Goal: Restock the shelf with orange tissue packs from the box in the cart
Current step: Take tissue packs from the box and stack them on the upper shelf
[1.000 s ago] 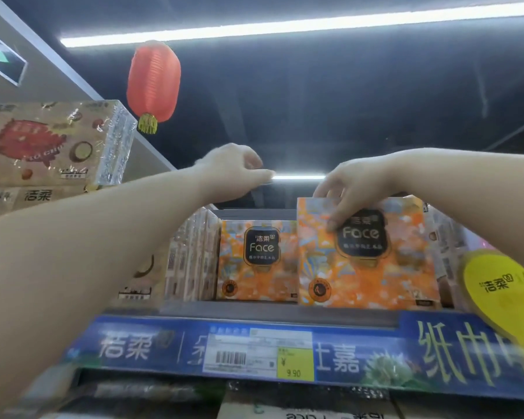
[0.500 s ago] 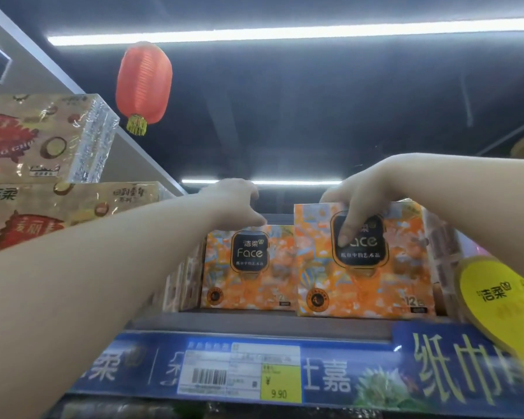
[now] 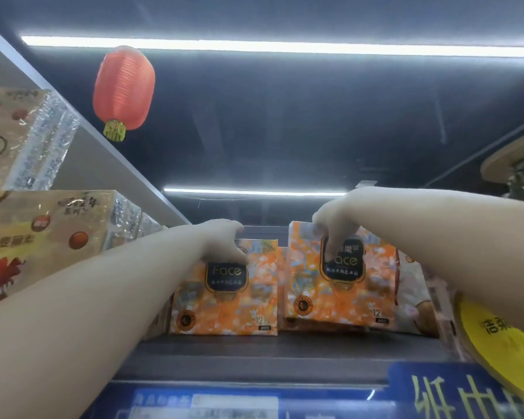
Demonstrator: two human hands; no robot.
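Note:
Two orange tissue packs with dark "Face" labels stand upright side by side on the grey shelf. My left hand grips the top of the left orange pack, fingers curled over its upper front. My right hand holds the top of the right orange pack, fingers hooked down over its label. The right pack stands nearer and slightly taller than the left one. The cart and the box are out of view.
Brown tissue packs are stacked on the left. Pale packs stand right of the orange ones. A yellow round sign and the blue price strip edge the shelf front. A red lantern hangs above.
My left hand came down from above the shelf onto the top of the left pack. The right hand stays on the right pack. The view tilted upward and closer.

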